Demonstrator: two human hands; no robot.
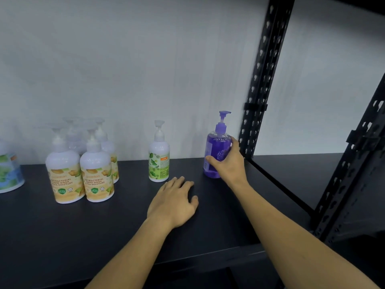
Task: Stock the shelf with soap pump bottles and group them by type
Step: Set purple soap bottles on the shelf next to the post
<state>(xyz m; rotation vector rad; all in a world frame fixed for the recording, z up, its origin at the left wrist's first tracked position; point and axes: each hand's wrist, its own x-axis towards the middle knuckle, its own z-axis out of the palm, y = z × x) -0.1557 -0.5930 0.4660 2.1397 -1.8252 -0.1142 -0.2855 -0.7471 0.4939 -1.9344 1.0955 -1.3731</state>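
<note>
Head view looks down on a black shelf (62,236) whose near edge runs across the bottom, with two bare forearms reaching in over it from the near side.

Nearest, the left hand (174,202) lies palm down on the shelf top, near the middle. Its fingers are loosely spread and only slightly bent, the tips touching the board, and they hold nothing.

Farther in and to the right, the right hand (228,163) grips a purple bottle (216,151). The thumb wraps the near left side of the clear body and the other fingers curl round its right side. This bottle stands upright on the shelf, close to the right end, with its purple pump head pointing right.

Left of it, well apart, a green bottle (159,159) with a white top and leaf label stands upright alone, just beyond the left hand's fingertips but not touching them.

Farther left stands a cluster of yellow bottles (81,167), white with yellow labels: two in front side by side, at least one more close behind them, and another pump dimly visible at the back. At the far left edge of the view a blue-green bottle (9,172) is cut off by the frame.

Behind everything is a pale wall (145,59). On the right a black perforated post (263,76) rises at the far corner, just behind the purple bottle, and a second post (354,163) stands nearer on the right.
</note>
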